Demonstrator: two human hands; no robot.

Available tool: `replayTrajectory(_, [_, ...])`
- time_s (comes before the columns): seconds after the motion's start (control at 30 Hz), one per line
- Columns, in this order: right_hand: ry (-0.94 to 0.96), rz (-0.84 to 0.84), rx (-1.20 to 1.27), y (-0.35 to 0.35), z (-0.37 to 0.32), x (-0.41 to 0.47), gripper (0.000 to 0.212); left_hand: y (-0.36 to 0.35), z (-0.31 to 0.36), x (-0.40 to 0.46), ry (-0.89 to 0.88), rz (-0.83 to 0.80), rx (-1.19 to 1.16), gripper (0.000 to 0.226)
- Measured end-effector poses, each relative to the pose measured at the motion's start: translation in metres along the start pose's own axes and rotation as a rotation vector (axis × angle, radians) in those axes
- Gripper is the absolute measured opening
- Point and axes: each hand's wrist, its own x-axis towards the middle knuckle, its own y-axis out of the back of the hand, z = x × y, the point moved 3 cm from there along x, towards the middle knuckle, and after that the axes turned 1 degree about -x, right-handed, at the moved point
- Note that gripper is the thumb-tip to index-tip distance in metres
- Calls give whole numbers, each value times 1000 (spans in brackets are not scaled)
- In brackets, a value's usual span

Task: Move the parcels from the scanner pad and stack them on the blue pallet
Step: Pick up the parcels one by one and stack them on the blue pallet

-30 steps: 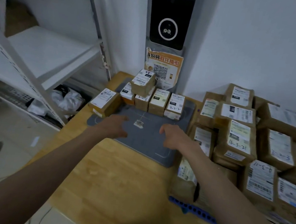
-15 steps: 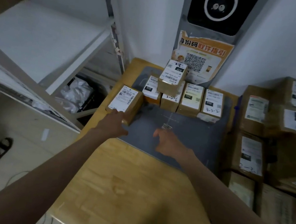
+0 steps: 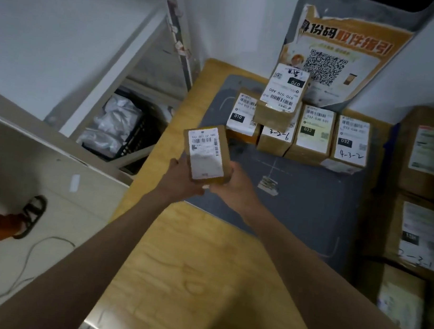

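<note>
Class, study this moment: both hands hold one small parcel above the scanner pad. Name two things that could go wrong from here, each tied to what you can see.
1. The small brown cardboard parcel is gripped only at its near end by the left hand and right hand; it could tip and drop.
2. The white-labelled box marked 070 sits tilted atop the row of boxes on the grey scanner pad; reaching nearby may topple it.

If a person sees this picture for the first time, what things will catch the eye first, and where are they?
First, the small parcel held up by both hands, the left hand and the right hand, over the near left part of the grey scanner pad. Behind it, a row of labelled parcels stands at the pad's far edge, with one parcel lying on top. Above them, an orange poster with a QR code hangs on the wall.
</note>
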Motion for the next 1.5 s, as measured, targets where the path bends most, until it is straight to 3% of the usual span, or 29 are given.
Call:
replayTrajectory(0.1, [1,122,-110,11,15,-8,84,-30,-1,-14,-12,-80,-162,44])
replayTrajectory(0.3, [-71,231,-422,36,27,-2,110,-60,13,-18,-175,-100,-95,45])
replayTrajectory(0.4, [-138,233,-479,37,31,1,103,-44,20,-13,-106,74,43,32])
replayTrajectory(0.5, [-137,189,-556,34,38,-6,97,-20,26,-9,-79,314,215,60])
replayTrajectory(0.6, [-110,149,-610,40,43,-14,94,-16,22,5,30,154,260,99])
replayTrajectory(0.7, [-106,114,-608,51,46,-17,84,-30,18,14,137,-53,10,111])
replayTrajectory(0.8, [-96,49,-563,57,45,-23,81,-39,22,7,73,-4,-18,78])
replayTrajectory(0.87, [-81,37,-521,62,44,-33,83,-42,24,-3,62,32,-17,72])
replayTrajectory(1.1, [-50,175,-346,95,30,-98,103,-32,52,-44,-18,31,-27,77])
replayTrajectory(1.33, [51,329,-262,141,15,-173,79,-22,121,-83,-227,-76,-44,74])
replayTrajectory(1.5, [14,424,-219,175,17,-226,83,-26,171,-113,-370,-50,1,85])
